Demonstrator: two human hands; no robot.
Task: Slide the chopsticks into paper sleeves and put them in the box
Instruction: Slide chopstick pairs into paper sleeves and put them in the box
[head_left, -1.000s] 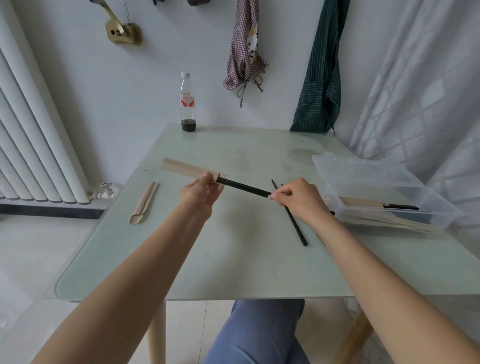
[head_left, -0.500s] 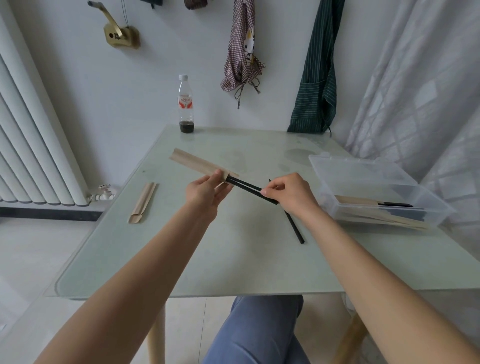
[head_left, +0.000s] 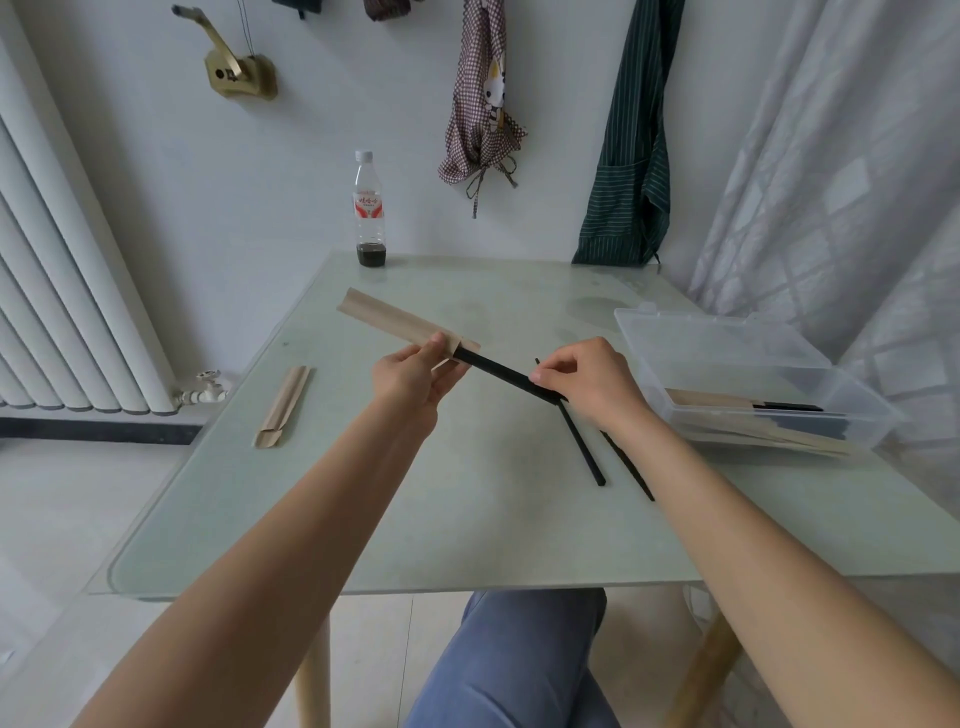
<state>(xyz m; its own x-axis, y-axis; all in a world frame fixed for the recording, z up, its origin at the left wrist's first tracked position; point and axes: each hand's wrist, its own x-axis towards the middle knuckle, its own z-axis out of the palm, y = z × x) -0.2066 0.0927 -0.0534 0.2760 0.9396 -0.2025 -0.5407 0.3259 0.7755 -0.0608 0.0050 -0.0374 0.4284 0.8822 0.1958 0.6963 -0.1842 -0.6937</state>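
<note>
Chopsticks (head_left: 496, 373), black and paired, run slantwise above the middle of the bench (head_left: 467, 519), their far ends tucked into the mouth of a brown paper sleeve (head_left: 400, 322) and their near ends at the right hand. Starting at the left edge of the bench, a spare sleeve (head_left: 283, 408) lies flat, well apart from everything else. Next comes the left hand (head_left: 415, 376), which pinches the held sleeve at its open end between thumb and fingers; the sleeve sticks out from it toward the far left corner, lifted off the bench. The right hand (head_left: 587, 379) has its fingers curled and pinches the exposed end of the black pair. Just under and behind that hand, two loose chopsticks (head_left: 584, 447) lie on the bench, pointing toward the near edge, partly hidden by the wrist. At the right edge stands a clear plastic box (head_left: 727, 353) with its lid off, holding sleeved chopsticks (head_left: 748, 408) along its bottom. A plastic bottle (head_left: 370, 210) with dark liquid stands at the far edge, by the wall.
</note>
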